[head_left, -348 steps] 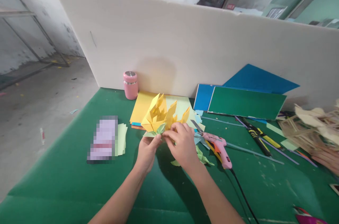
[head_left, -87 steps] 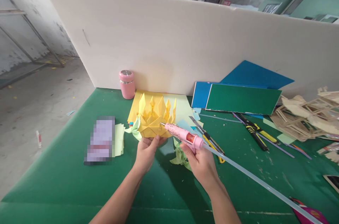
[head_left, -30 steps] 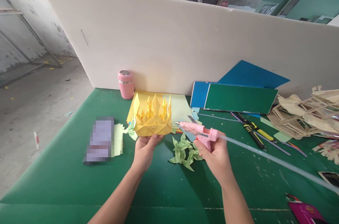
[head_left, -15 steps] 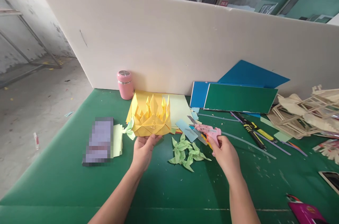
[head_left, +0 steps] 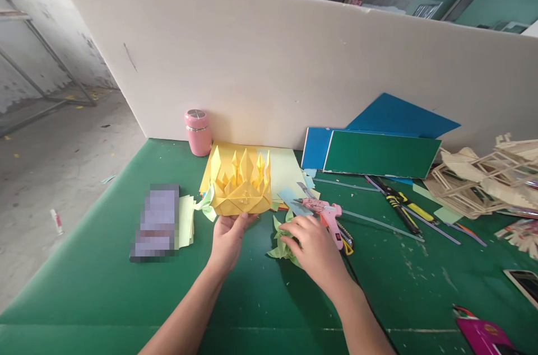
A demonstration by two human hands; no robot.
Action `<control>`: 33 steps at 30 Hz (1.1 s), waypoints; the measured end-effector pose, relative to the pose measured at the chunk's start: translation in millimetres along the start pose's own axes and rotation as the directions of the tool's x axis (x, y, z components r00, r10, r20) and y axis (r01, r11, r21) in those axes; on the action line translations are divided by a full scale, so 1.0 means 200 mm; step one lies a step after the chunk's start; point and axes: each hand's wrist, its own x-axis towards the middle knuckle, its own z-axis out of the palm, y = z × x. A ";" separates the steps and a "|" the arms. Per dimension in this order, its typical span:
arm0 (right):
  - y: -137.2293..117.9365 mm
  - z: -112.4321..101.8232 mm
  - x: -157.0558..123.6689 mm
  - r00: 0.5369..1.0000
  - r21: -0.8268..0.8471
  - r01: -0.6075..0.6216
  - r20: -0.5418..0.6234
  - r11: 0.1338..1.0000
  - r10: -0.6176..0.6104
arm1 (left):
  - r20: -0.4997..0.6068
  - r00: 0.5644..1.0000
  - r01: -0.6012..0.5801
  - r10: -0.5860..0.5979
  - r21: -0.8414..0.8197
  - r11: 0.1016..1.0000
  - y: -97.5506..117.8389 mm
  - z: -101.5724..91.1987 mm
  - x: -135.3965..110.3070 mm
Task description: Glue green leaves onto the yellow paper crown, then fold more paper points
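My left hand (head_left: 229,237) grips the lower edge of a yellow folded-paper crown (head_left: 240,198), its points upright. A pale green paper leaf piece (head_left: 205,206) sticks out at the crown's left end. Over a small group of green folded-paper leaves (head_left: 281,248) on the table is my right hand (head_left: 315,246), fingers curved and thumb apart, holding nothing that I can see. It hides part of the leaves. Just beyond it, a pink hot glue gun (head_left: 325,211) lies on the table, nozzle pointing left.
Yellow and pale green paper sheets (head_left: 286,167) lie behind the crown. A pink flask (head_left: 198,134) stands by the white board (head_left: 260,64). To the right are yellow-black pliers (head_left: 401,206), glue sticks (head_left: 378,223) and a wooden stick model (head_left: 466,178). A blurred slab (head_left: 156,223) lies left.
My right hand has let go of the glue gun, leaving it on the table, and moved left over the green leaves. The left hand and crown have hardly moved.
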 end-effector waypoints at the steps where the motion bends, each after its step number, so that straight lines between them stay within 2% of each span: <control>1: -0.02 0.02 0.01 1.000 -0.040 0.009 0.013 0.999 -0.009 | 0.004 1.000 0.001 -0.001 0.005 1.000 0.00 0.00 0.00; 4: -0.06 0.07 0.02 1.000 -0.128 -0.010 0.024 0.992 0.013 | 0.018 1.000 0.001 -0.001 0.014 1.000 0.01 0.00 0.00; 8: -0.09 0.10 0.01 0.997 -0.148 -0.072 0.006 0.986 0.074 | 0.026 1.000 -0.006 0.006 0.011 1.000 0.01 0.00 0.00; 13: -0.11 0.08 -0.01 1.000 0.018 -0.018 0.001 1.000 0.018 | 0.035 0.999 -0.007 0.006 0.021 1.000 0.01 0.00 0.00; 15: -0.10 0.07 -0.02 0.999 0.060 -0.035 -0.038 0.998 0.037 | 0.035 0.999 -0.010 0.009 0.027 1.000 0.01 0.00 0.00; 18: -0.08 0.08 -0.04 0.989 0.008 -0.116 -0.088 0.993 0.116 | 0.034 0.999 -0.013 0.012 0.027 1.000 0.00 0.00 0.00; 22: -0.08 0.11 -0.05 0.983 -0.069 -0.174 -0.071 0.982 0.169 | 0.041 0.999 -0.012 0.011 0.026 1.000 0.00 0.00 0.00; 33: -0.11 0.15 -0.02 0.987 -0.116 -0.149 -0.079 0.982 0.140 | 0.025 1.000 -0.013 0.012 0.011 1.000 0.00 0.00 0.00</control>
